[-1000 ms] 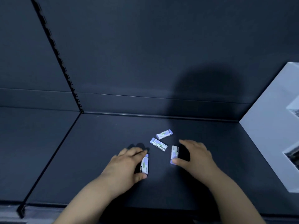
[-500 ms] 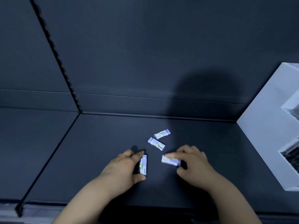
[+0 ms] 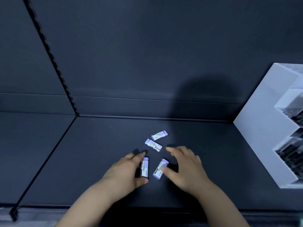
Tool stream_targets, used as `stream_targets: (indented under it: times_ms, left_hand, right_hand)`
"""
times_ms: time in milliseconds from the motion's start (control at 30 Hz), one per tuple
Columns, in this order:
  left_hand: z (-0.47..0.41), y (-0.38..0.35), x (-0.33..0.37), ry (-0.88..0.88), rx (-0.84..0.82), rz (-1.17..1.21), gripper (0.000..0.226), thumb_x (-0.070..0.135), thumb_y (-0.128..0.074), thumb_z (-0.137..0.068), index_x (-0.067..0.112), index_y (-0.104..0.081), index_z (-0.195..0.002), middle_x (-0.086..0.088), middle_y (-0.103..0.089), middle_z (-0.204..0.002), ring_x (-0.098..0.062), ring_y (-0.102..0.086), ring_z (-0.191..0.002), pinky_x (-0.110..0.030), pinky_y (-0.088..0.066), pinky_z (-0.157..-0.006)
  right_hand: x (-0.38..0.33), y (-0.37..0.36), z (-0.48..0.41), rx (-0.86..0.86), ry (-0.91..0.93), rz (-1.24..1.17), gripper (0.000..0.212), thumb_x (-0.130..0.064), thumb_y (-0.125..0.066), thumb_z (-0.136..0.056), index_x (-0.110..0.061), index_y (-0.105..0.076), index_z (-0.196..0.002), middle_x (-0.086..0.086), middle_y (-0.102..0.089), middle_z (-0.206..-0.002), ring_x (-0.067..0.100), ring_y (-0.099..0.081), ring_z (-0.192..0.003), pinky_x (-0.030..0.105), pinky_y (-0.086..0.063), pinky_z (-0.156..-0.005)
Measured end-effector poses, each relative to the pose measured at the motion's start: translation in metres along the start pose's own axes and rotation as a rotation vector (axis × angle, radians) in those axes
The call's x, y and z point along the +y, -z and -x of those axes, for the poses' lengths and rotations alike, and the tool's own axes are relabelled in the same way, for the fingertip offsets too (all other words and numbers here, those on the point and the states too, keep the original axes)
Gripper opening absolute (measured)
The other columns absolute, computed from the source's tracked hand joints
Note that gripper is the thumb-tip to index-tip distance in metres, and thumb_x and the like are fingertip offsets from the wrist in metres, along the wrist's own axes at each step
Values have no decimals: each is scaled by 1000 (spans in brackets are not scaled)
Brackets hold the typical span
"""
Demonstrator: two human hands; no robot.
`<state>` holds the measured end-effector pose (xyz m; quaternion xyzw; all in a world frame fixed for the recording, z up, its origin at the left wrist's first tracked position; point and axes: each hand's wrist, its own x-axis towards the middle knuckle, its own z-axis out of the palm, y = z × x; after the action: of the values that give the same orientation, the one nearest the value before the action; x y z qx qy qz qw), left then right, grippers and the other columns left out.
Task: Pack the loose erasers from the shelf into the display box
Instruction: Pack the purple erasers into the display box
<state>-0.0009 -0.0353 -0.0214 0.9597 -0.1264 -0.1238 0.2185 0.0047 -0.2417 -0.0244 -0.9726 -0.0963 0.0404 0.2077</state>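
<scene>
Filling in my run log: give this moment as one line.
left hand grips near-left eraser | right hand thumb on near-right eraser | rear eraser and middle eraser loose on shelf | display box at right

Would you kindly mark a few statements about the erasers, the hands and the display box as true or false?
1. The two far erasers lie untouched by either hand. True.
2. The left hand grips the near-left eraser between finger and thumb. True.
3. The right hand holds an eraser up in the air. False: its thumb touches the near-right eraser, which lies on the shelf.
4. The display box stands at the shelf's left end. False: it stands at the right.
</scene>
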Motion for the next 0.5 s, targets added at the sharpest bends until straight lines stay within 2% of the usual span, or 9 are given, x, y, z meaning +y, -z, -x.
stream_targets:
  times_ms: [33,100,233,333,400,500]
  left_hand:
    - [-1,0,1,-1,2,-7,80,48,-64,-81,39,-16,-145,7,-31,-144,-13,-36,-129,-24,-33,-103]
    - [-3,1,4,-9,20,-23,77,50,-64,-80,38,-23,-143,9,-36,-138,-12,-39,-125,-22,-33,-100]
    - [-6,-2,5,-7,45,-31,74,54,-67,-75,33,-31,-136,11,-45,-128,-10,-43,-117,-20,-34,-94]
    - [-7,-1,1,-13,8,-44,84,53,-67,-76,30,-23,-143,9,-40,-135,-12,-38,-125,-20,-29,-102]
    - [-7,2,0,-34,-11,-29,78,49,-68,-77,31,-28,-141,12,-43,-121,-10,-40,-120,-20,-30,-100]
    - [-4,5,-3,-44,10,55,66,44,-73,-73,37,-39,-129,22,-44,-102,-1,-46,-102,-18,-37,-89]
  right_hand:
    - [1,0,1,-24,-33,13,69,-64,-57,-75,-39,-35,-135,-15,-37,-127,8,-35,-121,29,-25,-98]
    - [1,-3,1,-66,-57,31,75,-73,-60,-64,-38,-41,-128,-15,-39,-122,8,-37,-118,29,-28,-98]
    - [-1,-5,0,-46,-4,32,66,-73,-60,-63,-41,-47,-119,-17,-41,-115,7,-40,-112,28,-29,-92]
    - [-3,-7,0,-30,19,32,67,-72,-62,-61,-41,-46,-119,-18,-41,-112,6,-40,-109,28,-28,-88]
    - [-5,-10,0,-28,31,-12,66,-70,-59,-60,-42,-47,-119,-19,-41,-110,5,-41,-108,27,-28,-87]
    - [-7,-11,-1,-40,72,-78,72,-70,-51,-54,-45,-45,-122,-20,-40,-108,4,-42,-108,28,-29,-92]
